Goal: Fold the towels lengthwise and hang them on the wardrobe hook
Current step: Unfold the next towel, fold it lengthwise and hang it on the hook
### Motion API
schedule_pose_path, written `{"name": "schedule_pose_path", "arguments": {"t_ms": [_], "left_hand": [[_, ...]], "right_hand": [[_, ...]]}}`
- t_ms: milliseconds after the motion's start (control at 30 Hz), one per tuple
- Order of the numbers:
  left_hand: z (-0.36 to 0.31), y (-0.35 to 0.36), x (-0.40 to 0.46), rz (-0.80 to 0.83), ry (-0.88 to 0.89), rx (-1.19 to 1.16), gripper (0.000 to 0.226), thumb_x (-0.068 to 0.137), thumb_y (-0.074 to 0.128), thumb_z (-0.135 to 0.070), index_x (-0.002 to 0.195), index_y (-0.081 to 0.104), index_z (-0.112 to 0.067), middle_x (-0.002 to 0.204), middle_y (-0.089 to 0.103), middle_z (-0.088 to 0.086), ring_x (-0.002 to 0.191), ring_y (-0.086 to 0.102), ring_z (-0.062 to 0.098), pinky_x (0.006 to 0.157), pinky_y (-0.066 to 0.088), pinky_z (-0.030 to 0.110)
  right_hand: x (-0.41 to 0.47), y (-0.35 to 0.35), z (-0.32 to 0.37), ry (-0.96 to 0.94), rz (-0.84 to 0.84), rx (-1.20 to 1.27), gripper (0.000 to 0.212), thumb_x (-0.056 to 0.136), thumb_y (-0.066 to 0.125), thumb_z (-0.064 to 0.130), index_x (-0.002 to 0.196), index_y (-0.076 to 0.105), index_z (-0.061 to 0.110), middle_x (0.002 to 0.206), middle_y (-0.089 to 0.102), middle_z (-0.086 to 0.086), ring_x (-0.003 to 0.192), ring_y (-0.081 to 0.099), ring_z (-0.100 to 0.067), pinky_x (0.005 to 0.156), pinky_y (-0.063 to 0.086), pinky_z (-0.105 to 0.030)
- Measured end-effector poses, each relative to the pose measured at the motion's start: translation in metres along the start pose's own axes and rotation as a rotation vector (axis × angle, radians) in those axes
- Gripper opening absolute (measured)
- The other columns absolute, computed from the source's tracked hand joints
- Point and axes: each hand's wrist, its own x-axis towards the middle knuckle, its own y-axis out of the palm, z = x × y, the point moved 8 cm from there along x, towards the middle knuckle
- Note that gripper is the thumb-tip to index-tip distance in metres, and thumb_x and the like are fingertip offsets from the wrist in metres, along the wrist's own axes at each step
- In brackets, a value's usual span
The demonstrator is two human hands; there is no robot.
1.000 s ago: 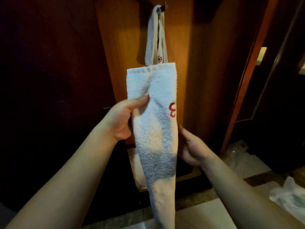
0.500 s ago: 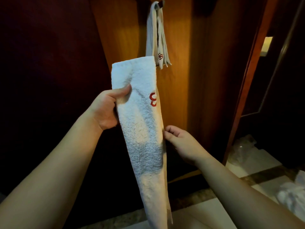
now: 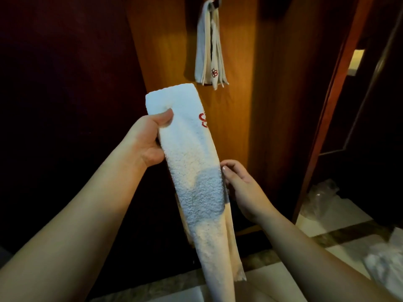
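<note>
1. Wooden wardrobe panel (image 3: 231, 131) ahead; hook (image 3: 217, 2) above both hands carries one hung towel (image 3: 209, 51).
2. Left hand (image 3: 148, 140) grasps the folded towel (image 3: 194, 171) near its top; right hand (image 3: 242, 188) pinches its edge lower down.
3. Soft, light and limp, probably: hold near mid-length.

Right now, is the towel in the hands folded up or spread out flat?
Folded. The towel hangs as one long narrow strip with layered edges along its right side; the left hand grips it.
</note>
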Motion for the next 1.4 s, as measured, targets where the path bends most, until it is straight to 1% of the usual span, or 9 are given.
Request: {"name": "schedule_pose_path", "arguments": {"t_ms": [167, 267, 367, 600, 733, 900, 1067, 1200, 1400], "left_hand": [[0.002, 0.013, -0.001, 0.029, 0.021, 0.052, 0.022, 0.096, 0.059, -0.019, 0.116, 0.063, -0.009, 0.104, 0.076, 0.011, 0.091, 0.074, 0.027, 0.077, 0.056, 0.046], [-0.005, 0.017, 0.001, 0.042, 0.13, 0.186, 0.018, 0.094, 0.063, -0.025, 0.107, 0.068, -0.013, 0.101, 0.077, 0.004, 0.095, 0.073, 0.022, 0.09, 0.054, 0.041], [-0.011, 0.019, 0.001, 0.043, 0.212, 0.24, 0.012, 0.093, 0.064, -0.024, 0.101, 0.069, -0.017, 0.094, 0.077, -0.001, 0.092, 0.073, 0.017, 0.094, 0.052, 0.037], [-0.007, 0.016, 0.0, 0.019, 0.119, 0.084, 0.017, 0.097, 0.059, -0.02, 0.111, 0.063, -0.011, 0.1, 0.077, 0.007, 0.091, 0.074, 0.022, 0.077, 0.057, 0.041], [-0.001, 0.004, 0.016, -0.111, 0.112, 0.072, 0.019, 0.099, 0.059, -0.021, 0.111, 0.063, -0.008, 0.096, 0.076, 0.009, 0.088, 0.074, 0.024, 0.078, 0.059, 0.042], [0.016, -0.013, 0.048, -0.215, 0.04, 0.166, 0.027, 0.099, 0.06, -0.025, 0.118, 0.058, -0.006, 0.108, 0.071, 0.011, 0.096, 0.07, 0.026, 0.092, 0.055, 0.043], [0.03, -0.031, 0.072, -0.266, -0.027, 0.294, 0.044, 0.095, 0.064, -0.035, 0.128, 0.051, -0.009, 0.117, 0.068, 0.009, 0.104, 0.068, 0.026, 0.099, 0.051, 0.047], [0.044, -0.034, 0.084, -0.228, -0.097, 0.296, 0.04, 0.097, 0.061, -0.033, 0.128, 0.05, -0.01, 0.112, 0.07, 0.009, 0.101, 0.069, 0.027, 0.097, 0.053, 0.049], [0.061, -0.035, 0.099, -0.246, -0.165, 0.242, 0.035, 0.098, 0.061, -0.03, 0.122, 0.044, -0.01, 0.118, 0.067, 0.012, 0.106, 0.067, 0.028, 0.1, 0.051, 0.05]], "right_hand": [[0.0, 0.008, 0.005, 0.044, 0.125, -0.023, 0.014, 0.095, 0.06, 0.04, 0.104, 0.058, 0.029, 0.09, 0.071, 0.016, 0.08, 0.066, -0.001, 0.068, 0.049, -0.018], [0.0, 0.007, 0.005, 0.05, 0.079, 0.039, 0.012, 0.099, 0.055, 0.032, 0.101, 0.059, 0.022, 0.089, 0.07, 0.01, 0.085, 0.065, -0.01, 0.084, 0.051, -0.036], [0.001, 0.002, 0.005, 0.019, 0.005, 0.016, 0.028, 0.087, 0.057, 0.058, 0.096, 0.059, 0.032, 0.093, 0.071, 0.008, 0.091, 0.066, -0.015, 0.092, 0.051, -0.048], [0.005, -0.009, 0.02, -0.155, -0.197, -0.124, 0.029, 0.088, 0.049, 0.057, 0.108, 0.049, 0.035, 0.099, 0.068, 0.005, 0.091, 0.067, -0.014, 0.077, 0.054, -0.041], [0.02, -0.014, -0.013, 0.181, 0.084, -0.143, 0.078, 0.068, 0.062, 0.082, 0.117, 0.062, 0.022, 0.11, 0.074, -0.001, 0.107, 0.069, -0.023, 0.095, 0.053, -0.045], [-0.002, -0.01, -0.047, 0.514, 0.521, 0.025, 0.094, 0.043, 0.096, 0.056, 0.115, 0.064, 0.005, 0.11, 0.074, -0.01, 0.101, 0.072, -0.023, 0.085, 0.056, -0.034], [-0.01, -0.018, -0.054, 0.531, 0.486, 0.077, 0.089, 0.046, 0.092, 0.063, 0.109, 0.068, 0.005, 0.106, 0.075, -0.009, 0.097, 0.073, -0.02, 0.078, 0.057, -0.029], [-0.017, -0.02, -0.053, 0.521, 0.392, 0.098, 0.058, 0.077, 0.062, 0.054, 0.11, 0.066, 0.006, 0.101, 0.077, -0.004, 0.092, 0.074, -0.015, 0.074, 0.057, -0.025], [-0.039, -0.013, -0.067, 0.628, 0.582, 0.199, 0.085, 0.042, 0.099, 0.045, 0.113, 0.067, 0.009, 0.111, 0.074, -0.008, 0.102, 0.071, -0.021, 0.087, 0.056, -0.034]]}}
